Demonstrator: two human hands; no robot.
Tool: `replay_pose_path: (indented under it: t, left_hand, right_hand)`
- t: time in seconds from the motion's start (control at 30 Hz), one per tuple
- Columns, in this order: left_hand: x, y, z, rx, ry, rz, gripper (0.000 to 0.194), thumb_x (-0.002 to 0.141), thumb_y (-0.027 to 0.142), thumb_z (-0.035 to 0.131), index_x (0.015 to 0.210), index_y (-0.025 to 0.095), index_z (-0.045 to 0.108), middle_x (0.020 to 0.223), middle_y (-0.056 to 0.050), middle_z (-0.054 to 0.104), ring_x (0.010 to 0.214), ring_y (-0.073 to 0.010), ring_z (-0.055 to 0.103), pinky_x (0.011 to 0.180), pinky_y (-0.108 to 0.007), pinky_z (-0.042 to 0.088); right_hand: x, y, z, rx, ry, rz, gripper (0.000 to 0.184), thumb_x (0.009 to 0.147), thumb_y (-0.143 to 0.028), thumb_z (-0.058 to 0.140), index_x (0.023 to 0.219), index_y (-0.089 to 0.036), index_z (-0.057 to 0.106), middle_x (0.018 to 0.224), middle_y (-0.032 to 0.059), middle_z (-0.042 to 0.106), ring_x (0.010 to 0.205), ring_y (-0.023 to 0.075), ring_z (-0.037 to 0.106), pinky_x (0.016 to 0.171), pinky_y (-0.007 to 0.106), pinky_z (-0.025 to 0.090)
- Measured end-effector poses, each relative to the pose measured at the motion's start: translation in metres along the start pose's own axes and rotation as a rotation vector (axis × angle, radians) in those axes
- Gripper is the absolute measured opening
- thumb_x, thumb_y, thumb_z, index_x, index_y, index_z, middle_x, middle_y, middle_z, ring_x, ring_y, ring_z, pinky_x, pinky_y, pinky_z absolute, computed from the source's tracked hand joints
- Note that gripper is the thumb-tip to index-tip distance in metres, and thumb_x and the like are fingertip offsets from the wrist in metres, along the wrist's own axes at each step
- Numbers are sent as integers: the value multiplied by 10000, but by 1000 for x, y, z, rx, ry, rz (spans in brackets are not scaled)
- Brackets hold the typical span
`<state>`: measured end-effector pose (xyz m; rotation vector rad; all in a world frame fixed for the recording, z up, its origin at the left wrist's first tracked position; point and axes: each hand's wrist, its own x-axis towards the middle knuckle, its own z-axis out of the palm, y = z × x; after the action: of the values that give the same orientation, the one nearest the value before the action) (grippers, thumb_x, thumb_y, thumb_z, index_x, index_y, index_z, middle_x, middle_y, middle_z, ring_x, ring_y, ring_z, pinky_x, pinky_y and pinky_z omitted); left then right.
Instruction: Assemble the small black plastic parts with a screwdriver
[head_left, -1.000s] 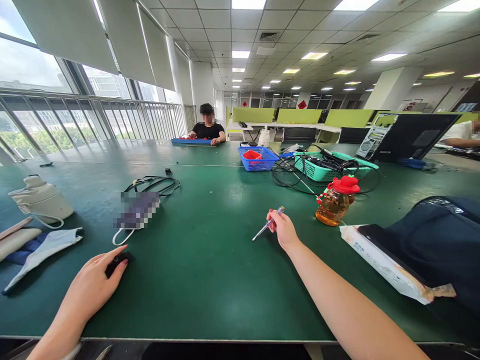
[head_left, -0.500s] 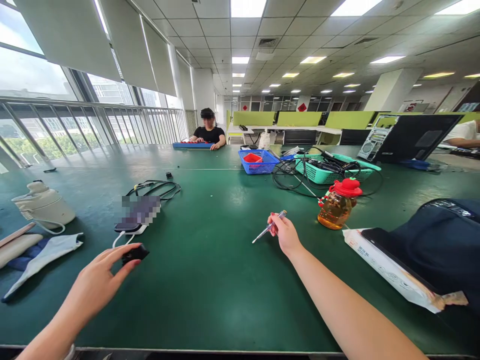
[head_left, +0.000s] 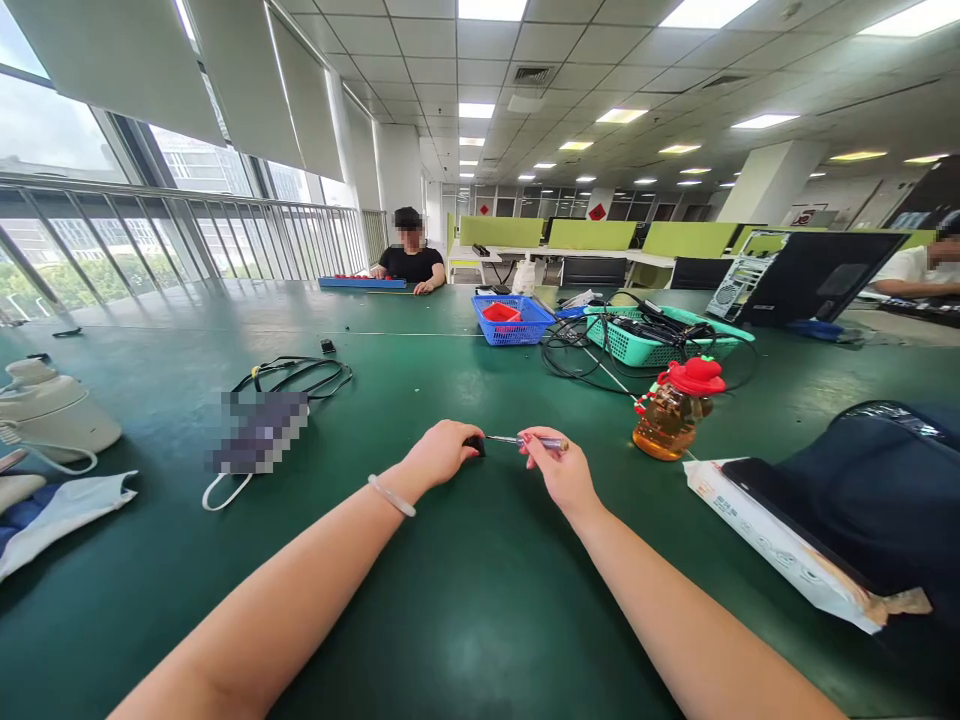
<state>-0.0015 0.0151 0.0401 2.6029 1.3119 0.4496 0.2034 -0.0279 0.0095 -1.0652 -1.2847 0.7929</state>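
My left hand [head_left: 442, 452], with a pale bangle on its wrist, grips a small black object [head_left: 475, 444] over the middle of the green table [head_left: 480, 600]. Most of that object is hidden behind the fingers, and its kind cannot be made out. My right hand [head_left: 561, 470] is closed around the clear handle of a screwdriver [head_left: 546, 443]. The thin metal shaft points left, level, with its tip beside the black object. Whether the tip touches it I cannot tell.
To the left lie a phone [head_left: 262, 435] with cables, a cream bottle [head_left: 56, 415] and a face mask [head_left: 71, 510]. On the right are a red-lidded drink bottle [head_left: 671, 415], a wipes pack [head_left: 765, 530], a blue basket [head_left: 517, 328] and a green basket [head_left: 637, 345]. A person [head_left: 409, 260] sits opposite.
My left hand has carried the black object from the left side to the table's middle. My right hand has turned the screwdriver from slanting down to level, its tip now near the object.
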Motion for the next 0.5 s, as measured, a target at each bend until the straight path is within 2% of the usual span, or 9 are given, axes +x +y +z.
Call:
replay_pose_path:
  t: [0.13,0.3,0.4,0.5]
  left_hand:
    - [10,-11,19,-12,32,-45,302,867,218,580,1157,230,666,1091,-59,729,1041,-246,637,940,-344,478]
    - [6,-22,28,-146,102,-138,507,840,260,634,1335,234,532,1137,-72,710,1086,-247,615,976,-375,469]
    - [4,-26,29,-176,129,-176,560,782,282,708,1316,232,546,1126,-65,713,1128,-257,587,1000,-390,454]
    - [3,-29,28,-138,138,-181,482,765,318,729,1226,221,628,1149,-85,698,1142,-272,575,1006,-398,451]
  right_hand:
    - [-7,-8,2,-228,-63,-193,258,834,-450,617,814,-208,707,820,56,713,752,197,647,672,305,513]
    - [-15,-17,3,-434,-195,-345,192,888,-361,555,812,-244,687,802,32,715,783,199,644,783,335,486]
    - [-16,-17,4,-497,-272,-423,182,906,-333,535,830,-251,678,801,25,716,788,192,637,834,353,462]
    - [-16,-16,4,-542,-329,-473,177,917,-296,516,846,-248,672,828,23,721,791,180,639,855,352,440]
